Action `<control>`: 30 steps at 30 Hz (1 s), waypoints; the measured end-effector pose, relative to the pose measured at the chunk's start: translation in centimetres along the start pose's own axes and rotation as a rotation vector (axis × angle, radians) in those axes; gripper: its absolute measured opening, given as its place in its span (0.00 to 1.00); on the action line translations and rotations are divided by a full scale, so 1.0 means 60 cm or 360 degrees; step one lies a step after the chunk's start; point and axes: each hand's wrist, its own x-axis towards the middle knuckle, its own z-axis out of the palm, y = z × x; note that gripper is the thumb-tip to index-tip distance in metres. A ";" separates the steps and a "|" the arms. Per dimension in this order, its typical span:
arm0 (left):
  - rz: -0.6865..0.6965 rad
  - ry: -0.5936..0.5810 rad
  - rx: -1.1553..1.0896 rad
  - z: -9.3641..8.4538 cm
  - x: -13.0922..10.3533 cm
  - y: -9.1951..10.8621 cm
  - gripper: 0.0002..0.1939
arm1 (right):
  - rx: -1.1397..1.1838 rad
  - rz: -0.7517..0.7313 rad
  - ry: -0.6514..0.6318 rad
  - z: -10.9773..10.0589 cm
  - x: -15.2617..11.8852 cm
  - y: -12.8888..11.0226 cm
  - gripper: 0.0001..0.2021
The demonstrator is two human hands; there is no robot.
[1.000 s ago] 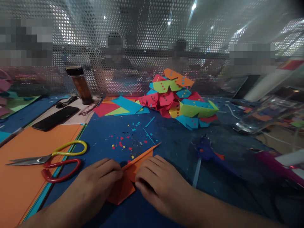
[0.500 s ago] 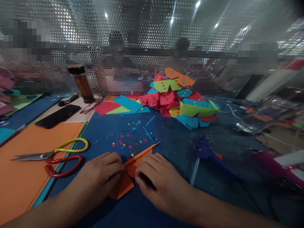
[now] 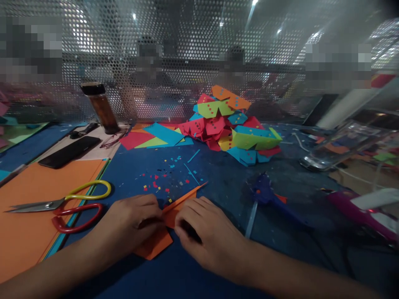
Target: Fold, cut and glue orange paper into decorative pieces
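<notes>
A folded piece of orange paper (image 3: 155, 244) lies on the blue tabletop (image 3: 149, 166) directly before me. My left hand (image 3: 137, 220) is closed on its left part, fingers bent and pressed down. On the right part my right hand (image 3: 201, 226) is closed too, its fingers curled against the sheet. Between the hands a raised, folded strip slants up to a point at the far right. The fingertips are partly hidden. Small red, blue and yellow paper bits (image 3: 158, 178) are scattered just beyond the paper.
Scissors (image 3: 52, 205) with yellow and red handles rest on orange sheets (image 3: 28, 236) at left, near a black phone (image 3: 70, 152) and a jar (image 3: 104, 112). Colourful folded paper pieces (image 3: 218, 124) are heaped at the back. Blue (image 3: 264, 191) and magenta (image 3: 349, 207) glue guns lie right.
The whole view has shifted slightly, so things appear a little farther left and higher. Both hands stay on the orange paper, with only slight finger movement.
</notes>
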 end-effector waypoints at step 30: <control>0.0008 0.0270 -0.0167 0.015 -0.002 0.001 0.07 | -0.0022 0.0101 0.0028 0.000 0.003 -0.001 0.06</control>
